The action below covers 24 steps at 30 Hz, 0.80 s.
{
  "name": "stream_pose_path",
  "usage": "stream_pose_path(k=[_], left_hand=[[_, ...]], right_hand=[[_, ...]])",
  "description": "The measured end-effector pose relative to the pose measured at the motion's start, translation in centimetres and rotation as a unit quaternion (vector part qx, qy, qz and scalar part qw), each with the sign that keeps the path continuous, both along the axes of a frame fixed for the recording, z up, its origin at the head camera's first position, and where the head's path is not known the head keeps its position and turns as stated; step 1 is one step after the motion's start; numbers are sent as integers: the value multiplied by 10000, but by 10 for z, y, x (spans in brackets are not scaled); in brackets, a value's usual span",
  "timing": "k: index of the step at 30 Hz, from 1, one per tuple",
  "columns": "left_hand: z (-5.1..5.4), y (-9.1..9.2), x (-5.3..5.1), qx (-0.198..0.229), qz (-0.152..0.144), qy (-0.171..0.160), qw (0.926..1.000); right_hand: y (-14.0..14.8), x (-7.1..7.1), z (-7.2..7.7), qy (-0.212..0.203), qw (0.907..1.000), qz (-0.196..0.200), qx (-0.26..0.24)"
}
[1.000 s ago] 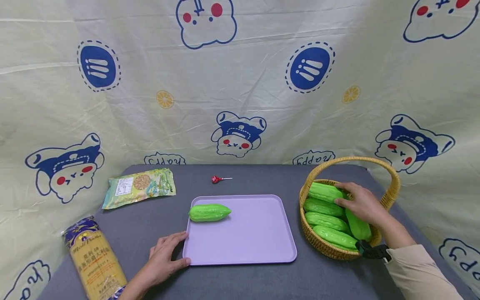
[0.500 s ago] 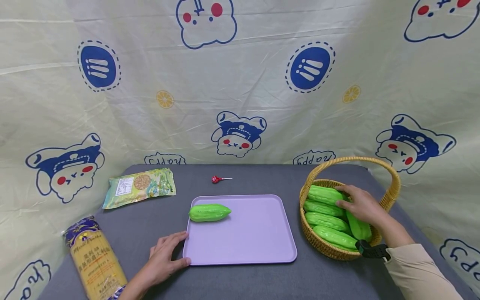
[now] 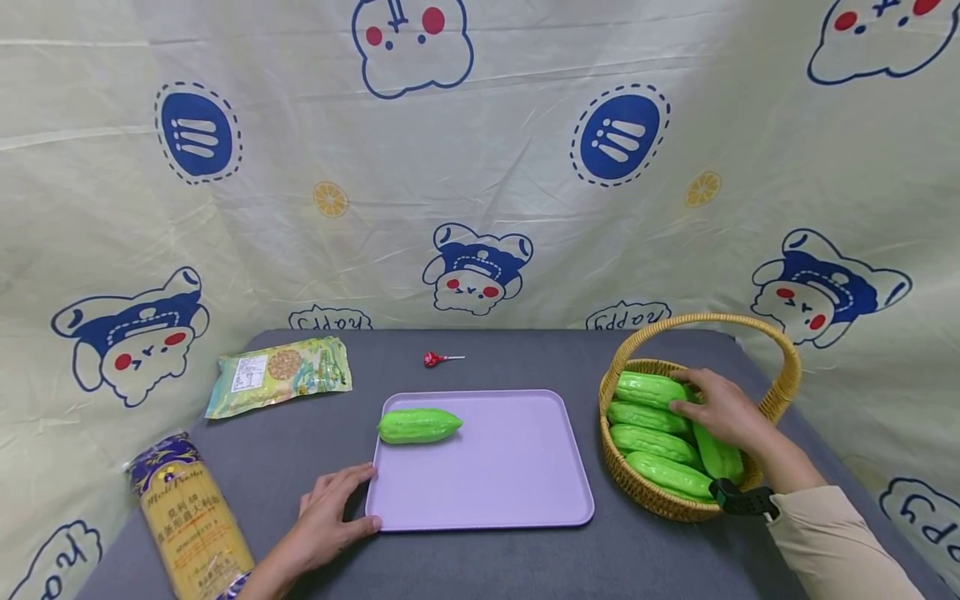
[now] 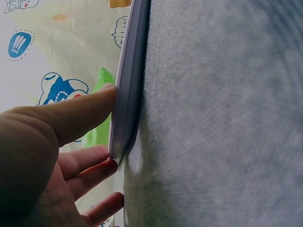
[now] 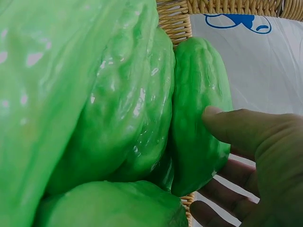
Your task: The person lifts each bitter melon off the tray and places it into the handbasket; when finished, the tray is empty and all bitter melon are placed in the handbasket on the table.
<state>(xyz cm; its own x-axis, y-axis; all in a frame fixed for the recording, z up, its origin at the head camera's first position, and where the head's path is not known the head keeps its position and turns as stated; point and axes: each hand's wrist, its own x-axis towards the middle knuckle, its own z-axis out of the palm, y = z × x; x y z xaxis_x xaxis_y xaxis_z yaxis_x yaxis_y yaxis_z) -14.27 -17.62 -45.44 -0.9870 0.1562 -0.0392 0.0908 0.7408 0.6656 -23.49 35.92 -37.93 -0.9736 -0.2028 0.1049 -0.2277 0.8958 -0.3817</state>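
Note:
My left hand [image 3: 330, 517] rests at the left edge of a lilac tray [image 3: 510, 462], its thumb and fingertips touching the rim near the front corner. In the left wrist view the thumb [image 4: 87, 113] lies against the tray's side. On the tray's far left lies one green bitter melon [image 3: 417, 425]. To the right, my right hand [image 3: 723, 408] reaches into a wicker basket [image 3: 626, 481] holding several bitter melons [image 3: 652, 443]. It pinches the farthest melon [image 5: 201, 90], the thumb on one side and the fingers partly hidden on the other.
A green snack packet [image 3: 281, 377] lies at the back left, a bag of pasta [image 3: 191, 517] at the front left. A red lollipop [image 3: 433, 358] lies behind the tray. The basket's tall handle [image 3: 705, 319] arches over the melons. A printed cloth hangs behind the table.
My right hand and the farthest melon have sunk very slightly toward me within the basket. My left hand and the tray stay where they were.

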Motion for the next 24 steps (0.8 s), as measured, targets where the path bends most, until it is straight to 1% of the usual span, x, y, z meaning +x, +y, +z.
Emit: stream_pose_path(k=[5,10,24], left_hand=[[0,0,0,-20,22,-60,10000],[0,0,0,6,14,-29,10000],[0,-1,0,-4,-16,-15,10000]], right_hand=[[0,-1,-1,-14,10000,-59,58],[1,-1,-2,-72,9998,-152,85],[3,0,-2,35,9999,-105,-64]])
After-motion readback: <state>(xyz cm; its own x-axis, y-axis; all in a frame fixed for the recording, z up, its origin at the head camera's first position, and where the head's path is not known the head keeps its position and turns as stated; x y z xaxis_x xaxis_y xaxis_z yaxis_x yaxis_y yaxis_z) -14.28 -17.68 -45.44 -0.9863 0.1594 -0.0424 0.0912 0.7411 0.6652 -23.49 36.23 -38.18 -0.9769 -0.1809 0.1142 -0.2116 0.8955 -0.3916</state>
